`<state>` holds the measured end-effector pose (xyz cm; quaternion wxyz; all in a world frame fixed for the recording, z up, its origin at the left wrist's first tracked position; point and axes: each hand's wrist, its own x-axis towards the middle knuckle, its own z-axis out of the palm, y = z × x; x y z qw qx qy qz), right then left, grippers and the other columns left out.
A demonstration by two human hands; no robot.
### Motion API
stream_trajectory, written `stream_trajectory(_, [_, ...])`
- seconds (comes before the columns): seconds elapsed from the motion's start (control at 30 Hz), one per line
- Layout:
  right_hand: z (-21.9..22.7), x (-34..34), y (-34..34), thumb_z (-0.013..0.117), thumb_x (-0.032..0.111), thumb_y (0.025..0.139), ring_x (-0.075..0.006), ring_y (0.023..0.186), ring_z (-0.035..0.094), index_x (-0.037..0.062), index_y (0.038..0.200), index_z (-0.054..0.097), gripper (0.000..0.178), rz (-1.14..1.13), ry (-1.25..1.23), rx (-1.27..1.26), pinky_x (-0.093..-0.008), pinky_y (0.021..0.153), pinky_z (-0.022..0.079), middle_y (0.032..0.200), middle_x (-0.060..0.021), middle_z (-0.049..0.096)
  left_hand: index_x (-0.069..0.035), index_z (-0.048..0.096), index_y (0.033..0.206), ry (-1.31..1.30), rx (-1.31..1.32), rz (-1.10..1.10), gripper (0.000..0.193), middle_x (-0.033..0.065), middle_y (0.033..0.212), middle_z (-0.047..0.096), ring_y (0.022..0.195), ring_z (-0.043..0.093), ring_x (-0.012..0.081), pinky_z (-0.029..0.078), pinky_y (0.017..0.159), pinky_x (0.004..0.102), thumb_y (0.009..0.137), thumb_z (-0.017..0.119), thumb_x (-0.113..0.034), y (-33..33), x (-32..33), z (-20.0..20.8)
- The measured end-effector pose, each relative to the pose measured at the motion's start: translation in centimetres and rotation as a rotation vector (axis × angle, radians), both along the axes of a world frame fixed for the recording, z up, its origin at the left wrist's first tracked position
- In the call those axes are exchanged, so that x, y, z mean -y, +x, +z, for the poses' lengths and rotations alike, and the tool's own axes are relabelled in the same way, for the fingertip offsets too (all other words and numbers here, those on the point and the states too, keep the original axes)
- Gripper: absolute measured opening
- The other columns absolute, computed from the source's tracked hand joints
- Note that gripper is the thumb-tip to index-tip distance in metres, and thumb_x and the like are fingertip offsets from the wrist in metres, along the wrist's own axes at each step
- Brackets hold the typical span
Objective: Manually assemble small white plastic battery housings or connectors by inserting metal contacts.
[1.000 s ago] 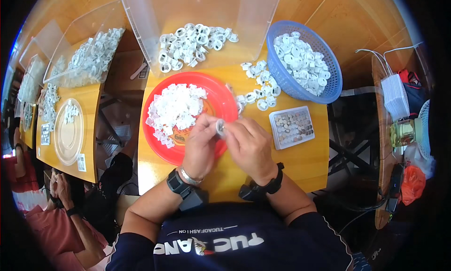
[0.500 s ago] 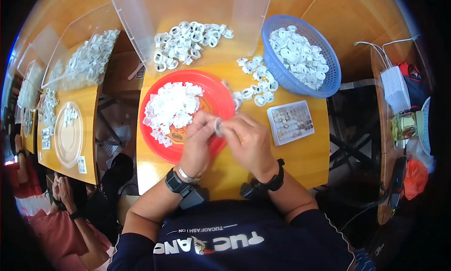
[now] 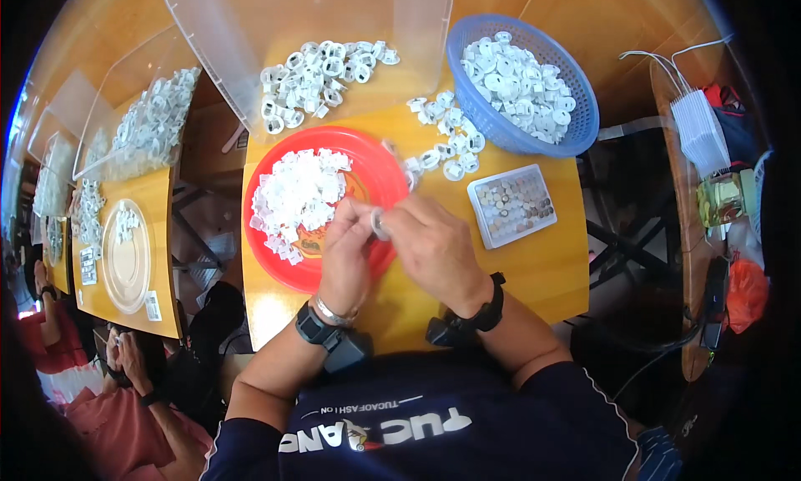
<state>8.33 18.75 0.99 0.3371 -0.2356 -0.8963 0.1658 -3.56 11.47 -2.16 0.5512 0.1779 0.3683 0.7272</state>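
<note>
Between my two hands is a small round white plastic part (image 3: 379,224), held over the right edge of the red plate. My left hand (image 3: 346,247) pinches it from the left. From the right, the fingers of my right hand (image 3: 435,246) close on the same part, hiding much of it. The red plate (image 3: 279,266) carries a heap of small white plastic pieces (image 3: 299,191). To the right of my right hand lies a shallow white tray (image 3: 511,206) holding many small round discs. Loose round white parts (image 3: 453,143) are scattered beyond my hands.
A blue basket (image 3: 476,105) full of round white parts stands at the back right. A clear plastic bin (image 3: 309,14) with more parts is at the back. At the left table, a co-worker's hands (image 3: 125,356) are near a round tray (image 3: 125,268).
The view has shifted slightly. My right hand has rolled further over the round white part, and both hands keep hold of it.
</note>
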Motion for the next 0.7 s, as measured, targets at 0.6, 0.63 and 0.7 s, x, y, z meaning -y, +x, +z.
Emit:
stream_trajectory(0.6, [-0.17,-0.34,0.10,0.064,0.005,0.082,-0.0290,0.069,0.062,0.0031,0.083,0.063,0.002,0.036,-0.314,-0.177,-0.0363,0.061,0.050,0.078,-0.0104,0.061,-0.004,0.051,0.095,0.009,-0.086,0.011,0.006,0.0048,0.089,0.058,0.082,0.053,0.0096,0.043,0.078,0.0243,0.095,0.046,-0.007,0.13,0.03,0.38])
stream_trajectory(0.63, [-0.26,-0.29,0.08,0.065,0.005,0.082,-0.0279,0.068,0.061,0.0029,0.083,0.063,0.003,0.031,-0.330,-0.196,-0.0355,0.060,0.050,0.077,-0.0104,0.061,-0.004,0.051,0.095,0.010,-0.079,0.006,0.006,0.0049,0.089,0.058,0.082,0.053,0.0097,0.043,0.078,0.0245,0.095,0.046,-0.007,0.10,0.05,0.39])
stream_trajectory(0.7, [-0.64,-0.40,0.14,0.066,0.005,0.081,-0.0268,0.067,0.061,0.0028,0.084,0.063,0.004,0.025,-0.345,-0.217,-0.0346,0.059,0.049,0.076,-0.0104,0.061,-0.003,0.051,0.095,0.011,-0.073,-0.001,0.006,0.0050,0.090,0.058,0.083,0.053,0.0099,0.043,0.079,0.0247,0.095,0.046,-0.007,0.08,0.10,0.49])
